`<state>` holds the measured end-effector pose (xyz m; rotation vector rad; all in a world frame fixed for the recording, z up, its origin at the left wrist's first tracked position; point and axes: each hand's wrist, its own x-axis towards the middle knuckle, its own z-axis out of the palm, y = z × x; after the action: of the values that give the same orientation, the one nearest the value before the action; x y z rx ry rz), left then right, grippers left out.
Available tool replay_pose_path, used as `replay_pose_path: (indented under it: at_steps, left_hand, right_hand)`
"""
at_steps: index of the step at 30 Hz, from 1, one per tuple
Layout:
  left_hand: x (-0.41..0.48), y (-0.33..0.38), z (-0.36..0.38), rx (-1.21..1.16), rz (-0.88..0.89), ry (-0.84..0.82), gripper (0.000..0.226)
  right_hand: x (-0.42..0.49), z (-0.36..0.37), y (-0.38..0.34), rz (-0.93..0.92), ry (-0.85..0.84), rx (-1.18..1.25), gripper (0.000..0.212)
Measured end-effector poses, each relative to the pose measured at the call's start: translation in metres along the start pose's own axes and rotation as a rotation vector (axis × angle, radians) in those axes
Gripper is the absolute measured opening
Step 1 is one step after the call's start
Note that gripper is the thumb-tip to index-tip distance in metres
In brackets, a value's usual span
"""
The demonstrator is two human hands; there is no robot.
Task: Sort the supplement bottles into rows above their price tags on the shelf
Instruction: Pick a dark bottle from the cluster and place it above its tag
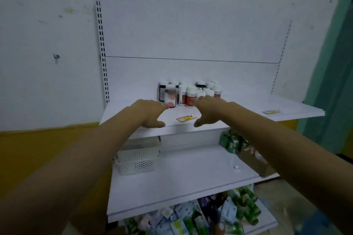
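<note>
Several supplement bottles [191,93] with white caps stand bunched together at the back middle of the top white shelf [248,108]. Some are dark, some carry red-orange labels. A clear bottle with an orange label [170,97] stands at the front left of the bunch. My left hand [150,113] reaches over the shelf's front edge, fingers spread, its fingertips just short of that bottle. My right hand [208,110] is stretched out with fingers apart, fingertips at the front bottles. A red and yellow price tag [186,118] lies flat between my hands. Another yellow tag [272,111] lies far right.
Below, a second white shelf [181,173] holds two stacked white perforated baskets [137,160] on the left and green packs with a brown box [252,156] on the right. The bottom shelf is crowded with packets and green bottles [200,215]. A white wall stands behind.
</note>
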<state>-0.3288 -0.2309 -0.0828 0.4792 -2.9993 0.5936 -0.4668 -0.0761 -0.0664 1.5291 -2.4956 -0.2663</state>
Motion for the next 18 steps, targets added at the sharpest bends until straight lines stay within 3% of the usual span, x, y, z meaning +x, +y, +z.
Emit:
replay_pose_path:
  at_steps: [5,11,15,18]
  left_hand:
    - [0.058,-0.003,0.031,-0.08,-0.115,-0.025,0.068]
    - [0.115,-0.018,0.055,-0.267,-0.241,0.058,0.061]
    - [0.156,-0.041,0.079,-0.281,-0.294,0.007,0.063]
    - [0.184,-0.065,0.096,-0.225,-0.29,-0.122,0.066]
  right_hand:
    - [0.077,0.008,0.025,-0.096,0.061,0.096,0.074]
    - [0.158,0.027,0.029,-0.177,0.085,0.191,0.069]
    - [0.207,0.034,0.037,-0.195,0.135,0.218,0.063]
    - [0.248,0.037,0.044,-0.179,0.14,0.212,0.06]
